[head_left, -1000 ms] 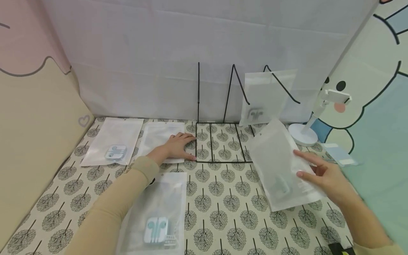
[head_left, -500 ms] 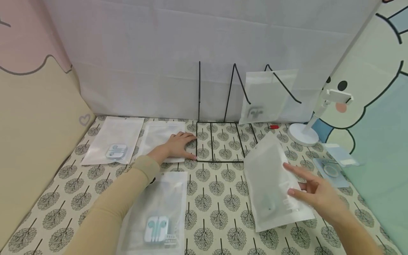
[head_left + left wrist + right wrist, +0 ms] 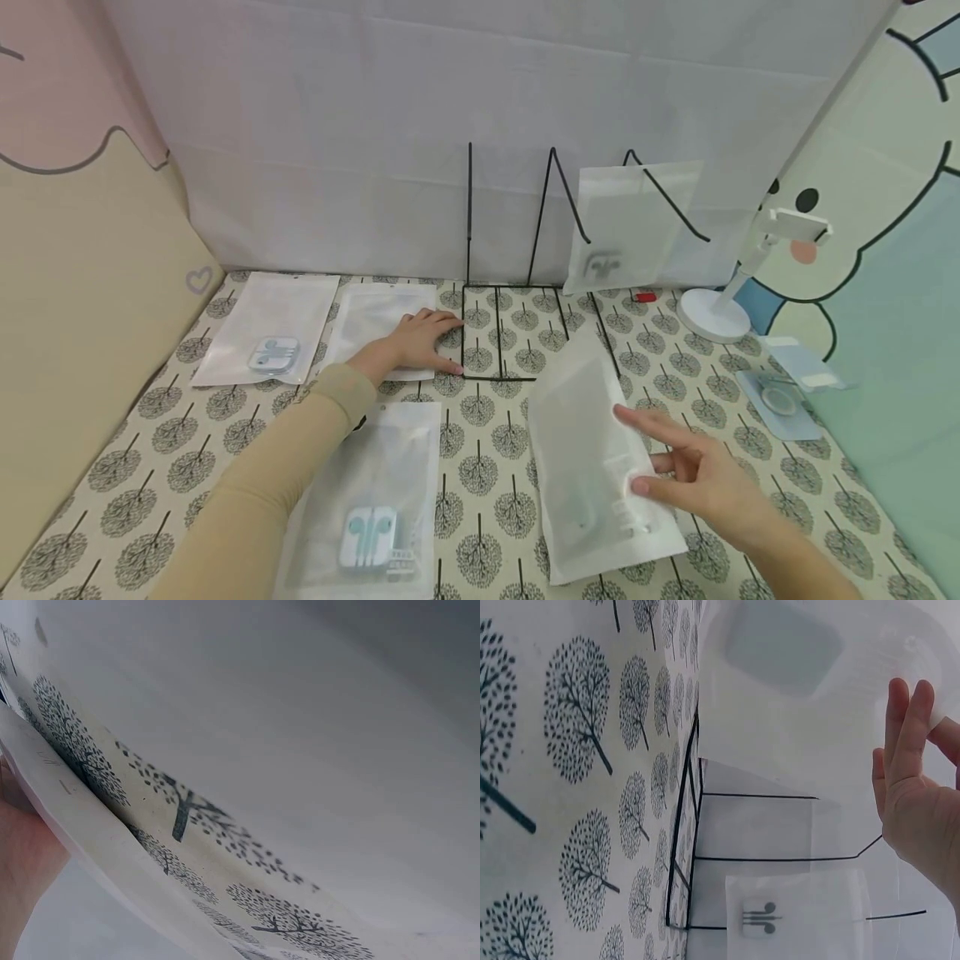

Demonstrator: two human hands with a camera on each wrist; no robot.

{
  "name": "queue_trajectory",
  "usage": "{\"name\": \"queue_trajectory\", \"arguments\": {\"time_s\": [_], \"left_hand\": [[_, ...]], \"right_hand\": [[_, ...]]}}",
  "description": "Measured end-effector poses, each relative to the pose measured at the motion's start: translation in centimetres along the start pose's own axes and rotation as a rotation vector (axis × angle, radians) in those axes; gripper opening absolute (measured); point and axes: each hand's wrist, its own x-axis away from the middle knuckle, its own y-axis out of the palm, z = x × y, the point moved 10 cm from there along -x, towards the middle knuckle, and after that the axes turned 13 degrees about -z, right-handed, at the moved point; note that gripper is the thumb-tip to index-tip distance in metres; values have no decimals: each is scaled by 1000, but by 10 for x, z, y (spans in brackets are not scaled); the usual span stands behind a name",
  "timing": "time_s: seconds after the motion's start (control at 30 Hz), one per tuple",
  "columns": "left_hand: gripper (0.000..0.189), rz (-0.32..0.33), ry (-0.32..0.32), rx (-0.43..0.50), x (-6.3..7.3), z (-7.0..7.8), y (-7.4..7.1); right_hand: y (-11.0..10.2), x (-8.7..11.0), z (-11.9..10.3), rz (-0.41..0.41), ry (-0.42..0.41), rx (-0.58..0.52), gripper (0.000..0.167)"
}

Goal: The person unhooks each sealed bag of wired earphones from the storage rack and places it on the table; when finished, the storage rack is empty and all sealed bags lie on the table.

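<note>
My right hand [image 3: 697, 479] pinches the right edge of a frosted white zip bag [image 3: 585, 458] between thumb and fingers, holding it tilted over the table. In the right wrist view a pale boxed shape shows through this bag [image 3: 787, 645]. My left hand [image 3: 422, 342] lies with fingers spread at the left side of the black wire rack [image 3: 501, 333], over a flat white bag [image 3: 382, 321]. Another frosted bag [image 3: 637, 225] with earphones inside stands in the rack's right section. Below my left forearm lies a bag [image 3: 405, 467] with boxed earphones [image 3: 367, 537].
A bag with earphones [image 3: 273, 325] lies at the far left. To the right are a white phone stand [image 3: 716, 312], a clear packet with a round item [image 3: 780, 404] and a small red object [image 3: 645, 297]. A white cloth backdrop [image 3: 322, 142] stands behind.
My right hand has carried the bag left and towards me, uncovering the red object and the clear packet on the right. My left hand has stayed at the rack.
</note>
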Motion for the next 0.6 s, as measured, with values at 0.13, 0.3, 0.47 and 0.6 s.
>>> {"name": "queue_trajectory", "arguments": {"time_s": [0.13, 0.3, 0.47, 0.6], "left_hand": [[100, 2, -1, 3, 1, 1, -1], [99, 8, 0, 8, 2, 1, -2], [100, -4, -3, 17, 0, -1, 0], [99, -1, -3, 16, 2, 0, -1]], "right_hand": [[13, -7, 1, -8, 32, 42, 68], [26, -17, 0, -27, 36, 109, 67], [40, -25, 8, -71, 44, 66, 69], [45, -29, 15, -83, 60, 63, 70]]}}
